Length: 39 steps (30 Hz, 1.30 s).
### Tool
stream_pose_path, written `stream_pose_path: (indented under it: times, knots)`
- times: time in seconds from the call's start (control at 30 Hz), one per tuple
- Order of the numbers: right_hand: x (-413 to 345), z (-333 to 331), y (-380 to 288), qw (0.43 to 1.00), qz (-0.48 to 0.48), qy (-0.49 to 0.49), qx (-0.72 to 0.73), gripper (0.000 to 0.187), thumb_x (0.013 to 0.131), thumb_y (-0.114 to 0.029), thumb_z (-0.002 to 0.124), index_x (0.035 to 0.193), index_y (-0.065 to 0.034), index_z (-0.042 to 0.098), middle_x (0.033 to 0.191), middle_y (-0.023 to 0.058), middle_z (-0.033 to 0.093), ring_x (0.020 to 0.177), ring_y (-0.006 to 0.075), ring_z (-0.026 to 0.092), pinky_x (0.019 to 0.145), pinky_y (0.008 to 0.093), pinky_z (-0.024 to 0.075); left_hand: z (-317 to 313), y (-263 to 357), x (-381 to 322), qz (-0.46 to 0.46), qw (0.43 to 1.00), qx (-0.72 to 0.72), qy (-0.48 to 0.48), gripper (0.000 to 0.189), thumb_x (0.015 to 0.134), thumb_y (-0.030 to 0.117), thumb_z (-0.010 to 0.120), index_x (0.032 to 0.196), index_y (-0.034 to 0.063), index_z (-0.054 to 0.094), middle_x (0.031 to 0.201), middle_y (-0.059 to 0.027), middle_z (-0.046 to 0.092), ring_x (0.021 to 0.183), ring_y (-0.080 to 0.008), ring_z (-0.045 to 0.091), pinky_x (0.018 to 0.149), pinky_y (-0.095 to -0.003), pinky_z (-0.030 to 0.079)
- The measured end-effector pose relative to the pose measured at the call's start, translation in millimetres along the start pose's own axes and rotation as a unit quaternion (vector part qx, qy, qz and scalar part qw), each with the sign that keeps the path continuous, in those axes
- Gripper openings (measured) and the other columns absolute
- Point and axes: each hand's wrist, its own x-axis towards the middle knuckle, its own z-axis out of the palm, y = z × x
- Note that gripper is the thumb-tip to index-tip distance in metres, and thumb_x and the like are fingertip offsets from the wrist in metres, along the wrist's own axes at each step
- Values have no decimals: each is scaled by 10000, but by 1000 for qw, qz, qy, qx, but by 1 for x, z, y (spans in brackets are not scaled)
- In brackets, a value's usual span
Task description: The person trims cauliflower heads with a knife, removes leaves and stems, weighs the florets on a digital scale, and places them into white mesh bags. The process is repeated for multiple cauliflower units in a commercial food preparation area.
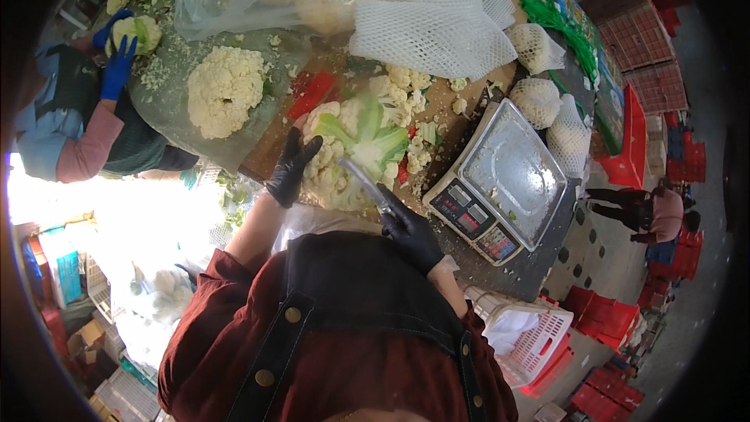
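Note:
A large cauliflower (334,181) lies stem side up on the table, its cut stem and pale green leaf bases (369,140) showing. My left hand (290,167), in a black glove, rests against its left side with the fingers spread over the florets. In my black-gloved right hand (410,231) is a knife (366,181) with a narrow, curved blade, whose tip reaches the cauliflower near the stem. Cut florets (417,155) and leaf bits lie just right of the head. Another whole cauliflower (225,92) sits to the left.
A digital scale (498,181) stands at the right, beside net-wrapped cauliflowers (534,101). White foam nets (433,35) and a clear plastic bag (263,0) cover the table's far side. At the left, a co-worker's blue-gloved hands (120,64) hold a cauliflower (137,34). A crate (536,340) stands below, right.

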Motion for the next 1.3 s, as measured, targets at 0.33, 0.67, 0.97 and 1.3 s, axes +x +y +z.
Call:
stream_pose_path:
  times: [0.33, 0.67, 0.97, 1.3]
  knots:
    - [3, 2, 0, 999, 2, 13, 50, 496, 1012, -209, 579, 1492, -181, 457, 973, 68, 684, 765, 90, 624, 730, 287, 515, -1, 2, 2, 11, 1000, 13, -1, 650, 951, 234, 668, 1491, 66, 347, 1458, -100, 460, 1349, -213, 417, 1130, -351, 332]
    - [2, 7, 3, 999, -16, 27, 10, 509, 987, -287, 564, 1479, -220, 453, 1132, 194, 674, 984, 348, 680, 830, 416, 527, -3, -3, 2, 22, 1000, -3, -2, 615, 960, 212, 653, 1485, 69, 367, 1457, -99, 466, 1343, -204, 423, 1126, -345, 332]
    - [-1, 7, 7, 991, -93, 53, -86, 511, 1002, -173, 563, 1498, -214, 447, 929, 70, 665, 729, 95, 609, 697, 284, 516, 0, -1, -1, 38, 999, -2, -10, 686, 903, 198, 724, 1478, 74, 370, 1411, -106, 500, 1308, -216, 457, 1091, -358, 381]
    - [10, -29, -34, 972, -95, 205, -58, 493, 980, -173, 581, 1461, -200, 476, 1038, 246, 666, 869, 379, 684, 744, 428, 530, 22, -9, -11, 159, 957, 242, 9, 981, 679, 62, 883, 1477, 47, 312, 1359, -136, 486, 1257, -237, 483, 1068, -356, 419]
